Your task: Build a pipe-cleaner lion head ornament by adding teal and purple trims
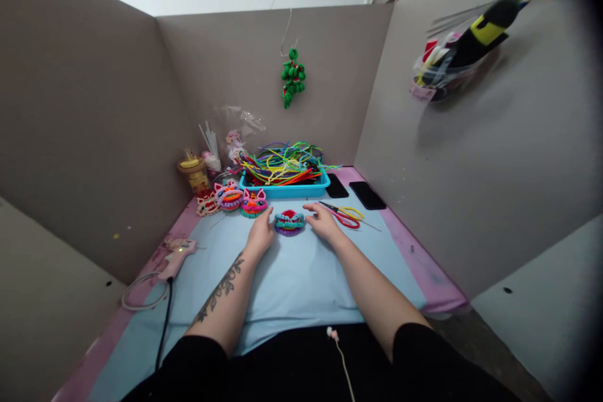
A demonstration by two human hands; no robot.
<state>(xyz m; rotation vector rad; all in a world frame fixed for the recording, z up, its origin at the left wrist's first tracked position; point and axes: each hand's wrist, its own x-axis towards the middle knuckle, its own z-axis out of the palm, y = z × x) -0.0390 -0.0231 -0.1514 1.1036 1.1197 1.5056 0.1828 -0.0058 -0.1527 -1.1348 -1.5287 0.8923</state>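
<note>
A small fuzzy craft piece (pixel 289 222) in turquoise, red and purple, seemingly made of pipe cleaners, sits on the light blue cloth (pixel 301 276). On its left side is my left hand (pixel 260 233), fingers apart and holding nothing. My right hand (pixel 322 221) is on the other side, with the index finger stretched towards the piece and nothing in the grasp. Small gaps show between each hand and the piece. Close beyond my left hand stands a pink and orange animal-like figure (pixel 254 203). Red and yellow handled scissors (pixel 346 216) lie just right of my right hand.
A blue tray (pixel 282 191) heaped with pipe cleaners stands at the back, with two black phones (pixel 367 195) to its right. More figures (pixel 228 195) and a cup (pixel 195 174) are back left. A pink glue gun (pixel 179 257) with its cable lies left. Grey partitions enclose the table.
</note>
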